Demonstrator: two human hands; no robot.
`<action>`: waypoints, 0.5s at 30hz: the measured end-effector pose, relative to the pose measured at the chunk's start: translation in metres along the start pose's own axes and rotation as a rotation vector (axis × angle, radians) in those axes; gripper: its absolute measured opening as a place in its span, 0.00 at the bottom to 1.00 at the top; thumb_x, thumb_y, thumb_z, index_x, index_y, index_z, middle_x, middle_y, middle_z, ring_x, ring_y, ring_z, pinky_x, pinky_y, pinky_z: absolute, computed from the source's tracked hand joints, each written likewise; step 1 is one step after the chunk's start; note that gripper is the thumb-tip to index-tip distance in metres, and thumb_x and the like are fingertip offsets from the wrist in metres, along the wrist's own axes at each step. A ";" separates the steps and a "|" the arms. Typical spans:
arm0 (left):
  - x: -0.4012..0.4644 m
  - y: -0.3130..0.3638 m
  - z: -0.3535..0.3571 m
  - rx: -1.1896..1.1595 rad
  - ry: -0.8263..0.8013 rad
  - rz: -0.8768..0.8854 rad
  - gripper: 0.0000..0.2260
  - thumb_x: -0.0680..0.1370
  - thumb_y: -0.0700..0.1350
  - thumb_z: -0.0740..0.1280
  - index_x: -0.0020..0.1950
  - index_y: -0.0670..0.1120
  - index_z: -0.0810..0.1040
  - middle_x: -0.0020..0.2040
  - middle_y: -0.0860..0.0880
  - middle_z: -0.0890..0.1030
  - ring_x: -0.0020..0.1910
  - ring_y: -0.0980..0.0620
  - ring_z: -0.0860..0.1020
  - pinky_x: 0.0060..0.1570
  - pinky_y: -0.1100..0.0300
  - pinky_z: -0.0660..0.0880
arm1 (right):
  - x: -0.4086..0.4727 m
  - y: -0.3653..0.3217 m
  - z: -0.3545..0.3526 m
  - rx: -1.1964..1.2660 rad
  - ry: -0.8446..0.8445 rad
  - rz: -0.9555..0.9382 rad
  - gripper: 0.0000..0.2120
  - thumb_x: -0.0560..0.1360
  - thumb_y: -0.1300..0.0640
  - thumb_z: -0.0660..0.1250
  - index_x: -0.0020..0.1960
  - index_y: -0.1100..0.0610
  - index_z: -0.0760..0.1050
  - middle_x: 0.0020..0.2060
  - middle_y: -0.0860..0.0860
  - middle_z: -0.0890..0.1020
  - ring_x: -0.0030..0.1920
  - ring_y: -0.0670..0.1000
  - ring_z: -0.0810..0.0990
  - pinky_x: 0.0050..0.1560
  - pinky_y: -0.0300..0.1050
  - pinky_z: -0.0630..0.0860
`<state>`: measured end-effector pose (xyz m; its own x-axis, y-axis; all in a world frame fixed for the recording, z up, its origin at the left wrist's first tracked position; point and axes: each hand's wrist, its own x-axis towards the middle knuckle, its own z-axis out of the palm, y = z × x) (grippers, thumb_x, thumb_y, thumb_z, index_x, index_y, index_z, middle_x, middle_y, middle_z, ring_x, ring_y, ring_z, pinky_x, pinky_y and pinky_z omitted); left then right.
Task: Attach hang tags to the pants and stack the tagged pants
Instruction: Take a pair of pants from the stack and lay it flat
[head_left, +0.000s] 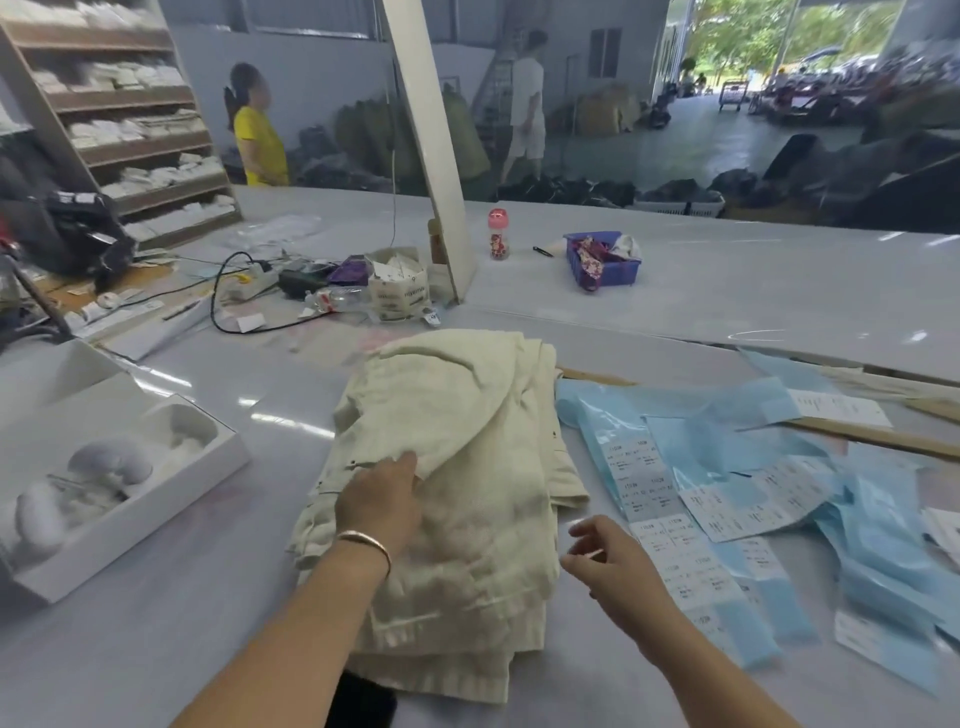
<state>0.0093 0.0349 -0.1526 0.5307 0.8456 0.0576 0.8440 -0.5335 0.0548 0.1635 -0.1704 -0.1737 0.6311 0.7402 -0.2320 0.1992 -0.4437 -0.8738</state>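
Your left hand (382, 499) pinches top fold of cream pants stack (457, 499); right hand (605, 564) loose, spread, empty beside blue hang tags (727, 499). No tag visible on top pair; tagging left.

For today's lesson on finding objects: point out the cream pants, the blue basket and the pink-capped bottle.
cream pants (467, 441): head view, on the folded top layer of cloth.
blue basket (618, 273): head view, on its front wall.
pink-capped bottle (498, 244): head view, on its printed body.
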 end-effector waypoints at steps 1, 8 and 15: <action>0.004 -0.004 -0.013 -0.048 0.044 -0.010 0.16 0.77 0.46 0.60 0.65 0.51 0.71 0.58 0.45 0.78 0.55 0.40 0.77 0.48 0.52 0.74 | 0.005 -0.002 0.007 0.009 -0.023 0.032 0.12 0.74 0.56 0.70 0.55 0.54 0.72 0.49 0.50 0.79 0.45 0.48 0.78 0.47 0.45 0.75; -0.005 0.010 -0.080 -0.573 -0.128 0.276 0.19 0.62 0.68 0.66 0.46 0.59 0.79 0.30 0.61 0.76 0.31 0.62 0.73 0.31 0.70 0.66 | 0.034 -0.021 0.037 0.266 -0.020 0.189 0.21 0.76 0.45 0.67 0.65 0.54 0.71 0.55 0.51 0.77 0.55 0.52 0.77 0.58 0.49 0.74; 0.012 -0.037 0.000 -0.344 -0.183 -0.289 0.26 0.74 0.68 0.61 0.54 0.47 0.77 0.57 0.45 0.78 0.59 0.42 0.75 0.58 0.50 0.74 | 0.050 -0.028 0.028 0.270 0.086 0.237 0.12 0.81 0.53 0.55 0.47 0.56 0.75 0.50 0.54 0.79 0.48 0.52 0.75 0.46 0.46 0.70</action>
<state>-0.0158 0.0645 -0.1539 0.3088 0.9333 -0.1835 0.9009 -0.2251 0.3712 0.1682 -0.1067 -0.1732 0.6991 0.5827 -0.4143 -0.1573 -0.4399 -0.8842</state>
